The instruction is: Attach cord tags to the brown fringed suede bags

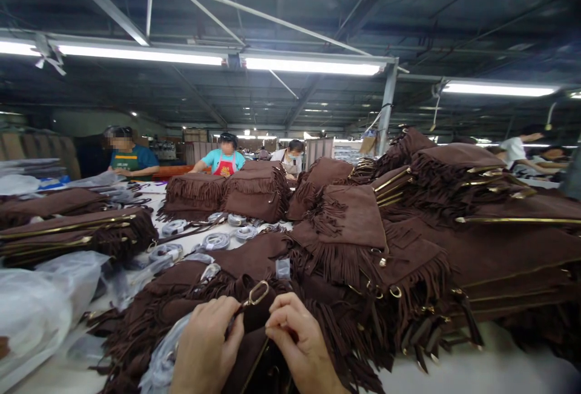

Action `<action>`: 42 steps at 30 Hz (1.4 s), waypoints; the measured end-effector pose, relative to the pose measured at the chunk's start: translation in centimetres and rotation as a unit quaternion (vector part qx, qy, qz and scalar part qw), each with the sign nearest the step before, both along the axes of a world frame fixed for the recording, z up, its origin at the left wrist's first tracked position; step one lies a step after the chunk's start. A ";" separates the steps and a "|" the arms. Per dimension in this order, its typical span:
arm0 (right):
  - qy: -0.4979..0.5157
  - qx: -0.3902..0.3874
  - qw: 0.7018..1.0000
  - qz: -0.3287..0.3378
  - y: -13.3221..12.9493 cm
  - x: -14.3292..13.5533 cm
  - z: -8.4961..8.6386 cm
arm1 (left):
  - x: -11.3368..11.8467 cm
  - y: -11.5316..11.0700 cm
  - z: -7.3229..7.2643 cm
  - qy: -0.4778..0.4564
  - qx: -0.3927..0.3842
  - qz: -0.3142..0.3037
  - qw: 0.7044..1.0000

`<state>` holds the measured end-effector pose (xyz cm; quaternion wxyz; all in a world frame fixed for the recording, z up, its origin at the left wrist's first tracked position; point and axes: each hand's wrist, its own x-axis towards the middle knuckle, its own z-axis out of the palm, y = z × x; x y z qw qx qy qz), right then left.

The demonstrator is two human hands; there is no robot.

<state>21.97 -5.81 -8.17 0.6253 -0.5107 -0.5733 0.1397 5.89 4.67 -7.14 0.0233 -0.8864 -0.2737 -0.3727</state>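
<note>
My left hand (206, 339) is closed, thumb against the fingers, on the end of a brown strap. From its fingertips sticks out a gold-coloured snap hook (256, 293), tilted up to the right. Just right of it my right hand (299, 339) is pinched, thumb to fingertips; whatever lies between them is too small to make out. Below both hands is a dark brown fringed bag (254, 357) with a gold zipper, partly covered by the hands. A wrapped coil of strap in clear plastic (158, 361) lies against my left wrist.
Stacks of brown fringed bags (512, 255) rise on the right, with more piles (254, 191) ahead. Several wrapped strap coils (215, 241) lie mid-table. Clear plastic bags (36, 303) sit at left. Co-workers (226, 161) are across the table, beneath tube lights (313, 66).
</note>
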 end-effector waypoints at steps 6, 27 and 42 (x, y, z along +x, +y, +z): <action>-0.020 -0.098 0.995 -0.022 0.1 -0.4 0.7 | 1.2 -1.5 0.2 -0.059 0.091 -0.014 0.994; 0.048 -0.095 0.994 0.007 0.3 -0.3 0.5 | 0.8 -1.8 -1.5 -0.018 0.094 -0.069 0.993; 0.283 -0.075 0.948 0.125 -1.0 0.3 0.7 | 2.5 -2.6 0.8 -0.127 -0.295 -0.079 0.944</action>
